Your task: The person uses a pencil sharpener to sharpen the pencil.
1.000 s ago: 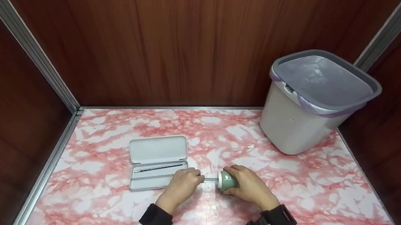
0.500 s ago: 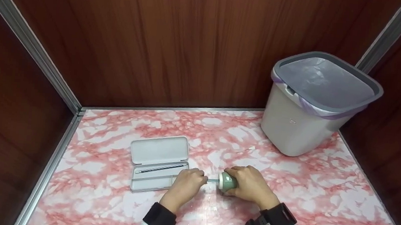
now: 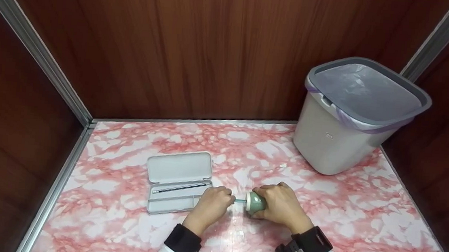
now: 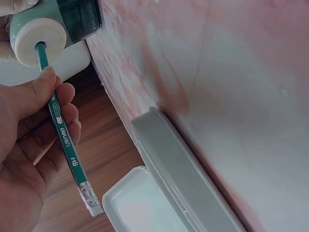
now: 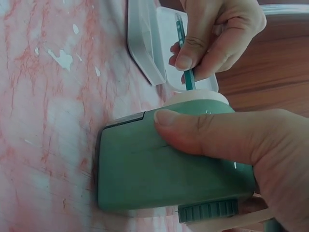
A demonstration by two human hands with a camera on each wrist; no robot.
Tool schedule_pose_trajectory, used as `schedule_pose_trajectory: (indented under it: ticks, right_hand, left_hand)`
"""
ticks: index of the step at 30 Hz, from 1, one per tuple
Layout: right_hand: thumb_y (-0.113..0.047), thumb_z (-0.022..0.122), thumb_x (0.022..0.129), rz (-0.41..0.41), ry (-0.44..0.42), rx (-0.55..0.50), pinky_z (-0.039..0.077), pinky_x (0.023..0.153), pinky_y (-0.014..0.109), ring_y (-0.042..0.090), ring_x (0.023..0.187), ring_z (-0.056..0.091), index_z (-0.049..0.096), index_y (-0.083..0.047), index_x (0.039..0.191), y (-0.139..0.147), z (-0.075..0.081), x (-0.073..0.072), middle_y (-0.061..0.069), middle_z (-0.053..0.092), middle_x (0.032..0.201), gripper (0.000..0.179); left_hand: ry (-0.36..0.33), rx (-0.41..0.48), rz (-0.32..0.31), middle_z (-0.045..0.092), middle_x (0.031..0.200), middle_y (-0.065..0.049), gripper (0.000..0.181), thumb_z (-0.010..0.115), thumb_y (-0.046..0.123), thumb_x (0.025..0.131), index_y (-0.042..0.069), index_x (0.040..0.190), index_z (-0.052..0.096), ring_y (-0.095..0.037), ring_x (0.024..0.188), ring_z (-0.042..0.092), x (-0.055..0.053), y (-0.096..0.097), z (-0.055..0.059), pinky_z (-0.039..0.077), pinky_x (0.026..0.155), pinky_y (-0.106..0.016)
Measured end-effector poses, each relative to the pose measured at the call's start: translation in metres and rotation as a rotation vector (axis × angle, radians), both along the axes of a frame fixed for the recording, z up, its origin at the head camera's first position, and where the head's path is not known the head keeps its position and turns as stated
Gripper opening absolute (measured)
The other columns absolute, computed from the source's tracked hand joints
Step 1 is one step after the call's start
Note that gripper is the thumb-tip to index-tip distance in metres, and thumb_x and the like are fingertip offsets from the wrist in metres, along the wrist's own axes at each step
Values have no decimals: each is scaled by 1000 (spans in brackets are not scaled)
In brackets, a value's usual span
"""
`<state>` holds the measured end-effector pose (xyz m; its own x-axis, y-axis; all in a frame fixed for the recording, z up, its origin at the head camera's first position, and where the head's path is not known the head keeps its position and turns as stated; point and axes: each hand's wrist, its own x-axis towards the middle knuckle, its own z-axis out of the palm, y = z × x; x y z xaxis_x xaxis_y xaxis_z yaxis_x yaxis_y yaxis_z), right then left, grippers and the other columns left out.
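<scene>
My left hand (image 3: pixel 212 204) pinches a green HB pencil (image 4: pixel 64 133) between thumb and fingers. Its white eraser end points away from the sharpener; the other end sits in the round hole of a green pencil sharpener (image 5: pixel 169 154). Around the sharpener's body curls my right hand (image 3: pixel 282 206), thumb along one side in the right wrist view. The sharpener has a cream face and a dark see-through part, visible in the left wrist view. Left of the hands lies a pale grey pencil case (image 3: pixel 180 169), lid folded back, with one dark pencil (image 3: pixel 180 188) in it.
A grey bin (image 3: pixel 329 135) with a liner stands at the back right of the red and white marbled tabletop (image 3: pixel 124 154). Brown wood-grain panels (image 3: pixel 198 50) close off the back and both sides.
Both hands keep their hold on the pencil and the sharpener. My left hand has shifted slightly right. The whole view has drifted a little.
</scene>
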<state>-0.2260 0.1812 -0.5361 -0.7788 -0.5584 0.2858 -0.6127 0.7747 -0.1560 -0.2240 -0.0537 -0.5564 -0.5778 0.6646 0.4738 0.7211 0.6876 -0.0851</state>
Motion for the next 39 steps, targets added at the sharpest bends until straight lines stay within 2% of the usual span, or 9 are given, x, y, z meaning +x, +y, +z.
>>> schedule_pose_trajectory:
  ticks: [9,17,22,31,39]
  right_hand:
    - [-47,91,54,5,-6,6,46,75,41,15,70,63,72,-18,103,0,0,0,-7,69,87,60]
    - [-46,91,53,6,-13,-6,45,75,42,16,70,63,73,-16,103,2,2,2,-5,69,87,61]
    - [-45,91,53,8,-15,-5,44,76,41,15,69,62,73,-18,100,1,2,0,-7,68,85,57]
    - [-46,91,52,-3,-22,-7,42,77,42,15,69,62,73,-17,101,-4,1,2,-7,67,86,59]
    - [-44,90,52,-9,-2,41,45,75,46,19,64,60,67,-16,88,-10,6,4,-5,63,79,51]
  left_hand:
    - [-26,-8,2,60,68,5,13,72,7,77,17,69,70,-13,65,59,0,2,1,47,56,-29]
    - [-3,40,3,58,67,5,12,73,8,75,17,68,70,-12,64,58,3,4,-2,46,56,-27]
    - [-4,39,16,58,68,6,12,73,8,75,17,69,70,-12,64,58,3,3,-2,46,57,-27]
    - [-13,4,56,59,68,5,11,73,10,76,18,70,72,-13,65,58,4,0,1,45,57,-28]
    - [-9,-36,127,61,71,4,12,74,7,74,19,74,73,-14,66,58,6,3,3,46,55,-28]
